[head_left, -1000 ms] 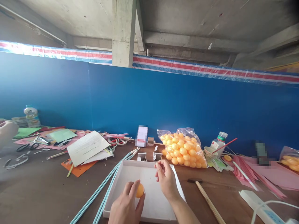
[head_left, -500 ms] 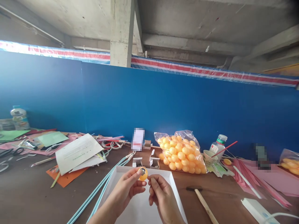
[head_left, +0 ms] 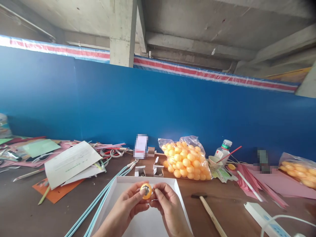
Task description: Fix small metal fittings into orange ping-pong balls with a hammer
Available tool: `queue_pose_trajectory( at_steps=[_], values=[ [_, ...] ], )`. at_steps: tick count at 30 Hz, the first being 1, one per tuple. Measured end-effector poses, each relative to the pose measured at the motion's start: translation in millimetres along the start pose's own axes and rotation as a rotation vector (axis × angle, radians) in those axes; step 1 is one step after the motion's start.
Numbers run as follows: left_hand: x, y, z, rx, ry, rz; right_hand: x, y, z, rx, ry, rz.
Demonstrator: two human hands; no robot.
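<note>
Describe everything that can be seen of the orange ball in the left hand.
The ball is round, orange and smooth, like plastic. On its side facing the camera is a shiny, silver-coloured piece, partly covered by the thumb. The left hand holds it above the white tray. The right hand is close beside it; I cannot tell if it touches.

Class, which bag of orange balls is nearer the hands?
The left bag, beside the cup; the other bag is at the picture's right edge.
</note>
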State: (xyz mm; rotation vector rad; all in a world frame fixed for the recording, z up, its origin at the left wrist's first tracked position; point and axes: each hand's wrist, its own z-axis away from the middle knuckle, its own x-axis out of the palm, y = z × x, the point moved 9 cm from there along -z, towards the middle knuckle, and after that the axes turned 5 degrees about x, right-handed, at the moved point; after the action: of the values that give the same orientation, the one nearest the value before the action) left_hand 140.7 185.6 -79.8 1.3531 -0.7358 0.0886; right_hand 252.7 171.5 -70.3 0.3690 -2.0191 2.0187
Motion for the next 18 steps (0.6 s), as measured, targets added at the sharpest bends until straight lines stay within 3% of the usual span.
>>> queue_pose_trajectory(
  at_steps=[11,18],
  values=[
    [-5.6,3.5,0.7,0.015,0.072,0.062,-7.3,4.6,-0.6,0.063,0.011,-0.25],
    [-0.2,4.8,2.1,0.049,0.024,0.05,6.1,2.4,4.6,0.069,-0.071,-0.067]
  ],
)
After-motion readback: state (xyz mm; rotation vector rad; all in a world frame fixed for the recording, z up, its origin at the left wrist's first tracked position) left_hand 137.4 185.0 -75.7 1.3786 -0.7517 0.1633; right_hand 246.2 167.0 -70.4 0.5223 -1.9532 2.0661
